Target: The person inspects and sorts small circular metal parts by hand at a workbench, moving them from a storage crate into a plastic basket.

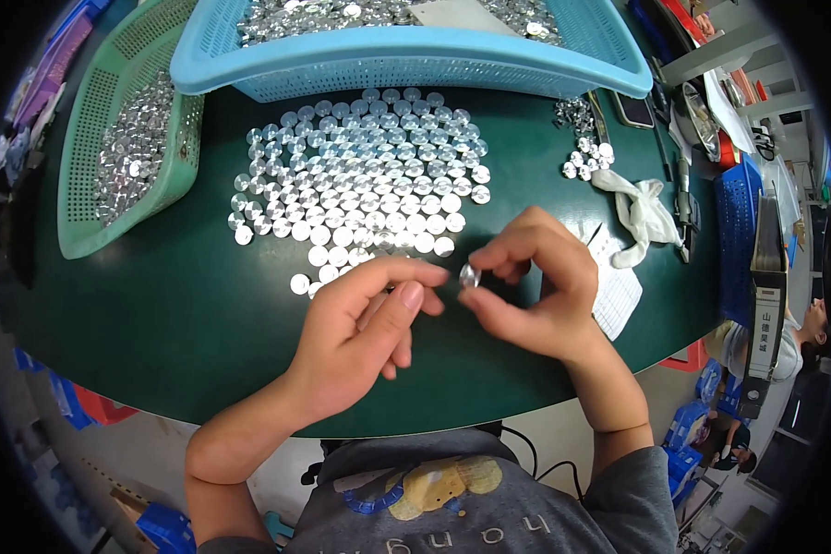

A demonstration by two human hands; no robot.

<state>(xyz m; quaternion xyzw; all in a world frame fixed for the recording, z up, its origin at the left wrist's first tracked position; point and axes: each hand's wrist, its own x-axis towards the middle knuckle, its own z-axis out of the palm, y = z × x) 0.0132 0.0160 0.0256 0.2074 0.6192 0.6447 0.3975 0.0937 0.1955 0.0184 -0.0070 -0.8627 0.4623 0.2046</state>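
Between the thumb and forefinger of my right hand (pixel 545 291) is a small shiny silver metal disc (pixel 470 276), held on edge above the green table. Close by on its left, my left hand (pixel 365 328) has its fingers loosely bent and apart, with nothing visible in them. The two hands do not touch. Beyond them, many similar round silver discs (pixel 360 175) lie flat in close rows on the table. The lowest rows are partly hidden behind my left hand.
A blue plastic basket (pixel 415 60) full of silver parts stands at the back, and a green basket (pixel 180 157) with more at the left. Toward the right are loose small parts (pixel 586 159), a white cloth (pixel 646 212), a paper sheet (pixel 619 300) and a phone (pixel 634 109).
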